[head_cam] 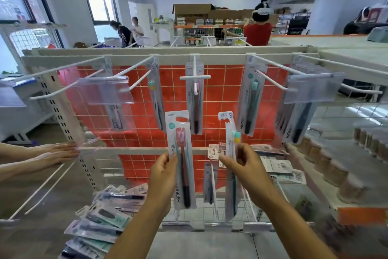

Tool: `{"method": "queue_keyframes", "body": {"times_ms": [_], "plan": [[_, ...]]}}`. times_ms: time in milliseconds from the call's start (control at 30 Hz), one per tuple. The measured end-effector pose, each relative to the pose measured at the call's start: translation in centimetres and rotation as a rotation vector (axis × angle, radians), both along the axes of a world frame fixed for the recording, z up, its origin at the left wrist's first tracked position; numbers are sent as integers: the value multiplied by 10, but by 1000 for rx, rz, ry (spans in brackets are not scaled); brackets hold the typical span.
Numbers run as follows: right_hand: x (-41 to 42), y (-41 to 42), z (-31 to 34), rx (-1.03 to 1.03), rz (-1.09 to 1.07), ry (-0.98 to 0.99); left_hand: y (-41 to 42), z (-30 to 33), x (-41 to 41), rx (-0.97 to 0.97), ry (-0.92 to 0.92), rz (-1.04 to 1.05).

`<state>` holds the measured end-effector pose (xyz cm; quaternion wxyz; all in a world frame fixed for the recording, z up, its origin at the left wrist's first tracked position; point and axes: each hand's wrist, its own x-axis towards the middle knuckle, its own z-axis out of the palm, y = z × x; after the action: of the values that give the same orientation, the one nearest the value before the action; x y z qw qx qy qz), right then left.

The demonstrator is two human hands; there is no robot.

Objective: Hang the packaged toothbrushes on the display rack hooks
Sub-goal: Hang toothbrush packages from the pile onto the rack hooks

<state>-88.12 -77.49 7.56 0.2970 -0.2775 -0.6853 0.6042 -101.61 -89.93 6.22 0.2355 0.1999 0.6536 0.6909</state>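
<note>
The left hand (pixel 165 171) grips a red-brush pack (pixel 181 160) by its edge, upright and face-on. The right hand (pixel 241 164) pinches a teal-brush pack (pixel 231 153) turned edge-on. Both packs sit just below the centre hook (pixel 195 78), which points straight at the camera and already carries a pack; neither held pack is on a hook yet.

With both hands full, neither is free to steady a pack, so I judge the hang hole could miss the hook tip or snag on its crossbar, and a slipped pack would drop toward the stock below. The tag holder (pixel 107 90) left of the centre hook could also block a neighbouring hook.

Below and left of the centre hook, a loose pile (pixel 102 212) of packs waits; more packs (pixel 277 164) lie on the wire shelf (pixel 241 214) to its lower right.
</note>
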Motion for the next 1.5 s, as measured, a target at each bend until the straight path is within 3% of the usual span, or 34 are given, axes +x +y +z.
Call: {"method": "queue_keyframes", "body": {"times_ms": [500,1500], "plan": [[-1,-5,-1,-19,-96,91,6,13,12,72,133,-90],[-5,-6,14,18,-58,239,0,32,16,236,313,-101]]}}
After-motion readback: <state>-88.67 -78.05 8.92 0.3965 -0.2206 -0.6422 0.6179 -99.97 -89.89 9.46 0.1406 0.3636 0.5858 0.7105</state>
